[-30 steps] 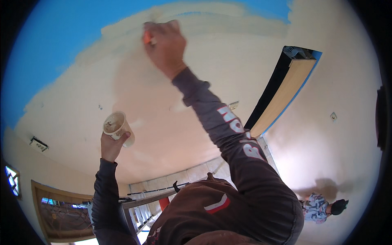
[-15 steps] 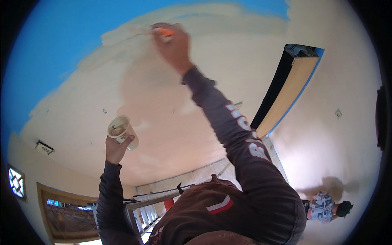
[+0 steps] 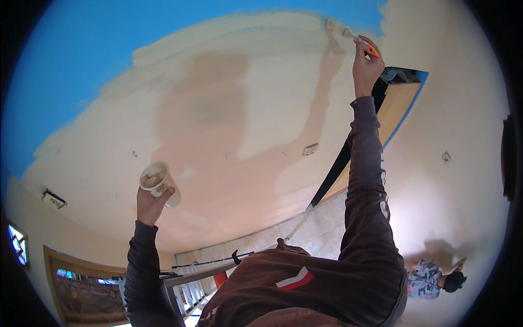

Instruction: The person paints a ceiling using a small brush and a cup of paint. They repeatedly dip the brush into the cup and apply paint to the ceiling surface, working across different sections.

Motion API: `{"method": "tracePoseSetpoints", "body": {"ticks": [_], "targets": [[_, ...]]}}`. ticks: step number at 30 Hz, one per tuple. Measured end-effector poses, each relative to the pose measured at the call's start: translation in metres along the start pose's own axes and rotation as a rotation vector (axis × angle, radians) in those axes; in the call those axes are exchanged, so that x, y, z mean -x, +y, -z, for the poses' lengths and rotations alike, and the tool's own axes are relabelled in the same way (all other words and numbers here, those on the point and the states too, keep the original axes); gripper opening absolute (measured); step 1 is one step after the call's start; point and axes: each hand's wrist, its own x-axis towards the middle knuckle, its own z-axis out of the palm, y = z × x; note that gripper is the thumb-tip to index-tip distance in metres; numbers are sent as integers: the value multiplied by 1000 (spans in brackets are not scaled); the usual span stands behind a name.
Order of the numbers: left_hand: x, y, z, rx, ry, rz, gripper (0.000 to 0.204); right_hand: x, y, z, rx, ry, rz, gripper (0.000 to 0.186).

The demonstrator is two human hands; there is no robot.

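The paintbrush [image 3: 348, 34] sits at one o'clock in your view, pinched between the thumb and fingers of your right hand [image 3: 368, 68]. From those fingertips its bristles point toward ten o'clock, over the cream paint [image 3: 261, 41] close to the blue; you cannot tell whether they press the wall. The orange handle end shows past the fingers toward four o'clock. Near nine o'clock, your left hand [image 3: 153, 206] is clamped around a whitish cup [image 3: 173, 191], thumb on its three-o'clock side, mouth tipped toward eleven, paint inside. Blue paint [image 3: 81, 60] spreads at ten o'clock. A long wooden panel [image 3: 400, 103] slants at two o'clock, behind your right wrist. At four o'clock another person [image 3: 425, 280] stands by the wall.
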Motion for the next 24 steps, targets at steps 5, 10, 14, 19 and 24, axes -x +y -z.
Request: {"method": "tracePoseSetpoints", "body": {"ticks": [5,10,14,19,24], "targets": [[0,3,-3,2,14,-63,53,41,-57,-58,-252,-49,-56,13],[-1,-1,-2,-38,-10,-53,55,116,-166,-156,-445,-350,-210,9],[0,3,-3,-18,-1,-19,55,152,-239,-213,-565,-378,-6,8],[1,11,-5,16,2,-22,54,163,-238,-240,-523,-407,-62,8],[1,8,-3,-10,-14,-29,57,130,-172,-193,-359,-323,2,10]]}}
